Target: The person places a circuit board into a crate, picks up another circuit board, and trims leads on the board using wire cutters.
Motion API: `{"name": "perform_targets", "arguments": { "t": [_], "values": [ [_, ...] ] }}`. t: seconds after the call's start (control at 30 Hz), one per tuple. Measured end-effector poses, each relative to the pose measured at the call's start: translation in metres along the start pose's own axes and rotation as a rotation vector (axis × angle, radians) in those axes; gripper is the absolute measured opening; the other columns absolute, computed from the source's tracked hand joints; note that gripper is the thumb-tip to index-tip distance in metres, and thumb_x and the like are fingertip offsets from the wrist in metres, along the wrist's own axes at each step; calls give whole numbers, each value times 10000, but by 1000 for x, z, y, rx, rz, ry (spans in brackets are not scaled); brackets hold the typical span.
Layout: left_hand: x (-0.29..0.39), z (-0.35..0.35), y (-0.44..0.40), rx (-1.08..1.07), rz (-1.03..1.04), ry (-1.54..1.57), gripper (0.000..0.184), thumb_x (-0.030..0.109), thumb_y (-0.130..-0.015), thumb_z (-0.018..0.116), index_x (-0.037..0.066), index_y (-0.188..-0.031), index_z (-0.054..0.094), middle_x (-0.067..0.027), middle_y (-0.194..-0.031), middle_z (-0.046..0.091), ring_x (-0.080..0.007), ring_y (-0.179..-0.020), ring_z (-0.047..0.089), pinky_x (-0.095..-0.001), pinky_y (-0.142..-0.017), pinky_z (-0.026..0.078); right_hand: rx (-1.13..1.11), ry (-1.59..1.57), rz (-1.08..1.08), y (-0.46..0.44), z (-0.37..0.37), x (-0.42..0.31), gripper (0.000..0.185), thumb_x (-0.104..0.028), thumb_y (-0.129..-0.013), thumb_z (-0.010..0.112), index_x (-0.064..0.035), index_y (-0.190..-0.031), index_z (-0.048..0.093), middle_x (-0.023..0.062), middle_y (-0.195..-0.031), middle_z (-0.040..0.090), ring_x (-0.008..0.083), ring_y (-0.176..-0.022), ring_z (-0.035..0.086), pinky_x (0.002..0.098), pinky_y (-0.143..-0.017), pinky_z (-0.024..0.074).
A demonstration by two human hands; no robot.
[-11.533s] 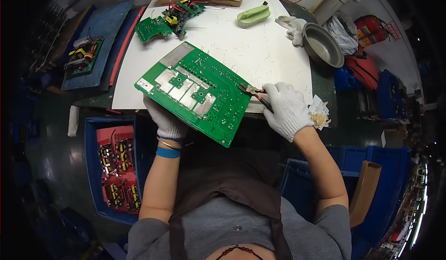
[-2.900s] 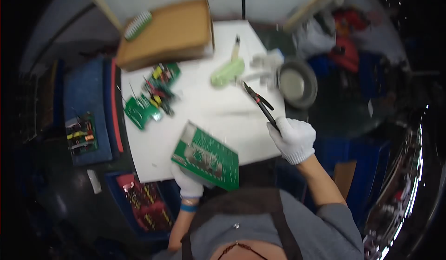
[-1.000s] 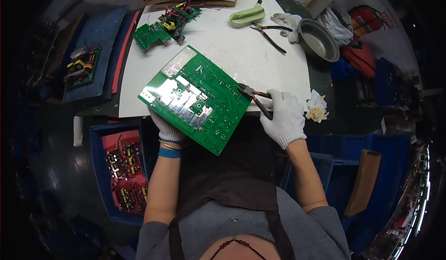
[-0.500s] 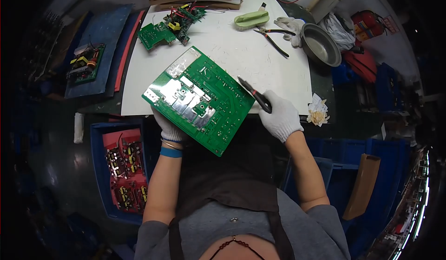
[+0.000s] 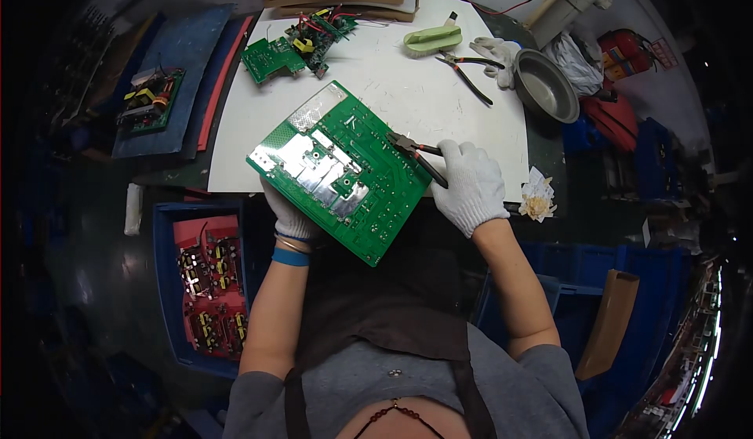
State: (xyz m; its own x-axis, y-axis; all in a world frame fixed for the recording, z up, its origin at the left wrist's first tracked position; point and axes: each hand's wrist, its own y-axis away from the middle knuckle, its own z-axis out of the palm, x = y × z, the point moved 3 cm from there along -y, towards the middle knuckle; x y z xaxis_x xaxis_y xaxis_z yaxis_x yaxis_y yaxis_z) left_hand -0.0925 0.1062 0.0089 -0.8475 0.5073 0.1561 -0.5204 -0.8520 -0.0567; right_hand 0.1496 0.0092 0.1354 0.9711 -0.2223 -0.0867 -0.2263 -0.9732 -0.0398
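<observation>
My gloved left hand [image 5: 289,210] grips a large green circuit board [image 5: 384,196] by its left lower edge; its fingers are mostly hidden beneath the board. The board is tilted, solder side up, with shiny silver areas on its left half. In my gloved right hand [image 5: 471,184] is a pair of side cutters [image 5: 423,157] with dark, red-marked handles. Their handles are spread, and the jaws lie over the board's upper right edge, among the solder points. Whether the jaws touch a lead I cannot tell.
On the white worktop [image 5: 259,117] are another board assembly [image 5: 274,59], a green brush [image 5: 434,41], a second pair of pliers [image 5: 471,78], spare gloves [image 5: 496,53] and wire clippings. A metal bowl [image 5: 547,86] stands right. A blue bin [image 5: 166,282] with boards sits lower left.
The side cutters have moved left onto the board's edge, and their handles have spread apart in my right hand. My left hand still holds the board in nearly the same place.
</observation>
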Motion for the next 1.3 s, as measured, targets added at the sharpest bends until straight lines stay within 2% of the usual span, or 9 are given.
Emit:
{"name": "perform_targets", "arguments": {
  "t": [0.07, 0.17, 0.33, 0.53, 0.8, 1.0, 1.2, 1.23, 1.3],
  "values": [
    [0, 4, 0, 233, 53, -167, 955, 774, -913, 411, 71, -1554, 333, -202, -1521, 425, -431, -1353, 466, -613, -1099, 411, 34, 16, -15, 0, 1, -2, 376, -225, -783, 727, -123, -1127, 613, 162, -987, 639, 375, -893, 643, 485, -771, 500],
    [0, 2, -2, -21, 0, 16, 955, 772, -906, 433, 76, -1553, 336, -196, -1520, 428, -427, -1351, 468, -609, -1104, 406, -81, -63, 44, -4, 7, -1, 353, -270, -800, 739, -93, -1069, 594, 178, -931, 655, 391, -839, 680, 517, -755, 527],
    [1, 3, -1, 202, 55, -155, 961, 777, -893, 461, 83, -1548, 346, -189, -1508, 442, -413, -1337, 483, -596, -1098, 418, -95, -251, 215, -8, -4, 14, 290, -183, -814, 664, -57, -1068, 604, 205, -937, 673, 414, -879, 669, 511, -776, 522],
    [0, 6, -2, 162, 55, -151, 941, 767, -902, 451, 77, -1535, 363, -189, -1496, 459, -413, -1332, 489, -583, -1095, 427, 127, -81, -34, 18, -7, 10, 439, -203, -735, 732, -88, -1141, 612, 152, -971, 629, 346, -945, 624, 475, -799, 476],
    [1, -3, -3, 251, 77, -234, 993, 812, -885, 419, 106, -1575, 307, -180, -1566, 386, -423, -1392, 431, -623, -1117, 389, 133, 47, -68, 16, -6, -2, 315, -202, -769, 735, -107, -1037, 598, 125, -939, 636, 349, -869, 642, 482, -756, 486],
    [0, 4, -2, 209, 91, -197, 938, 765, -895, 481, 71, -1518, 385, -182, -1471, 484, -391, -1309, 520, -556, -1077, 457, -128, -123, 30, 11, 8, 15, 272, -184, -801, 697, -94, -1040, 604, 178, -898, 661, 405, -816, 670, 502, -719, 531],
    [0, 6, -4, 243, 97, -207, 917, 752, -897, 494, 71, -1506, 404, -178, -1449, 506, -386, -1290, 536, -545, -1070, 465, 142, -66, -84, 14, -2, 8, 291, -183, -790, 693, -97, -1056, 611, 149, -941, 637, 362, -888, 635, 490, -756, 485],
    [0, 6, -4, 246, 108, -208, 909, 750, -900, 491, 74, -1503, 410, -173, -1445, 511, -381, -1287, 539, -540, -1070, 466, 33, -62, -3, 12, -2, 4, 455, -142, -743, 715, -104, -1182, 602, 135, -1040, 612, 351, -1022, 589, 462, -867, 454],
    [2, 4, -3, 252, 125, -211, 901, 748, -903, 488, 76, -1499, 416, -168, -1441, 516, -376, -1285, 542, -536, -1070, 467, 42, -46, -27, 10, -3, 1, 435, -149, -747, 709, -107, -1167, 605, 142, -1025, 623, 365, -997, 606, 469, -847, 468]
  ]
}}
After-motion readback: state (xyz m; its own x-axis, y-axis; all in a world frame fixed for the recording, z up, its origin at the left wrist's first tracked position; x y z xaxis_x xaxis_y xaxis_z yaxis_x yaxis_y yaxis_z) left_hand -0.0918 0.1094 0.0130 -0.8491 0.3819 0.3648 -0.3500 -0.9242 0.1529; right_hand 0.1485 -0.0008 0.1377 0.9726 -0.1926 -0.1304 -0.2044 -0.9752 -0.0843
